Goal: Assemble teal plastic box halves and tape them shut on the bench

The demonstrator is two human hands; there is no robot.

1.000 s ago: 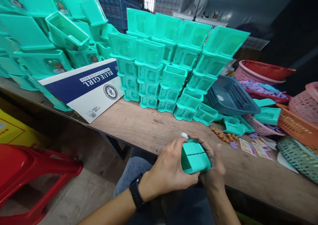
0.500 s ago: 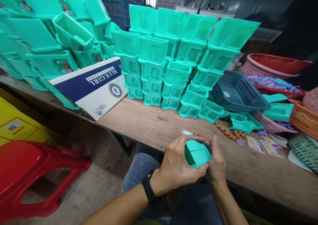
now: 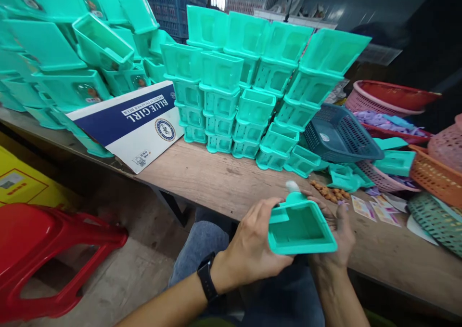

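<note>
One red stool (image 3: 32,250), on the floor. One heap of green containers (image 3: 61,47), piled at mixed angles on the desk (image 3: 209,173). One carton panel (image 3: 137,124), printed BLUE GIRL, propped on edge between heap and stacks, probably as a divider. Several stacks of green containers (image 3: 220,71), in columns, seemingly to save room; they wall off the desk's far side.

One left hand (image 3: 249,240), watch (image 3: 206,276) at wrist, its grip closed around the left end of the held container, thumb below. One held container (image 3: 303,226), raised at the desk's near edge, open mouth toward the wearer; support from both sides presumably steadies it. One right hand (image 3: 342,240), against the container's right side, thumb raised clear; some fingers hidden, so how far its grip closes cannot be told.

One scatter of brown pieces (image 3: 330,192), just beyond. One blue basket (image 3: 342,134), tilted, partly blocking sight behind. Two printed cards (image 3: 363,207) at least, lying flat. One orange basket (image 3: 438,175) and one green basket (image 3: 436,221), crowding the right end.
</note>
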